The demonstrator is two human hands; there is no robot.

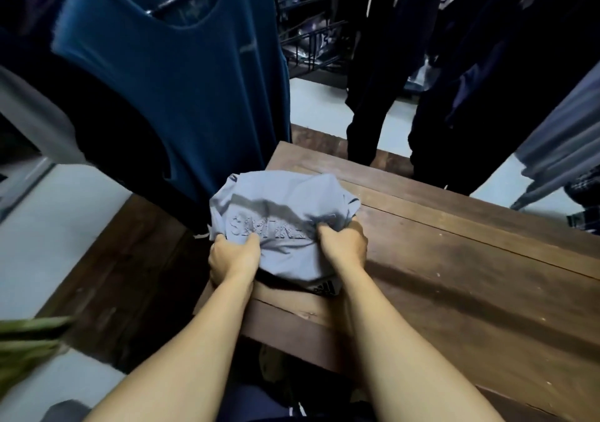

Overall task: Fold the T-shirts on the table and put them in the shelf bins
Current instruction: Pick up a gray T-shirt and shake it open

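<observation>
Only the head view is on hand, looking down over both forearms at a wooden table (454, 259).

My left hand (232, 259) and right hand (344, 243) each have their fingers curled into a pale grey T-shirt (285, 201), gripping bunched cloth at its near edge. The shirt lies as a rumpled bundle with raised lettering on top, on the table's near left corner. Under it a dark garment (324, 289) with a white striped logo peeks out at the table's near edge.

Risks, as I judge them:
- The bundle sits close to the corner, so a pull toward me could drag it, or the dark garment beneath, off the edge.
- Both grips gather cloth instead of holding it flat, so any fold could come out creased or fall loose when lifted.
- A blue sleeveless top (181, 80) hangs just beside the shirt's far left side and could catch on it during a lift.

Counts:
- Two hands, both holding the shirt.
- One grey T-shirt.
- One dark garment beneath it.
- One table.
- One blue hanging top.
- Several dark clothes hanging at right, too merged to count.
- Wire shelving (311, 42) beyond the table; I cannot count its bins.
</observation>
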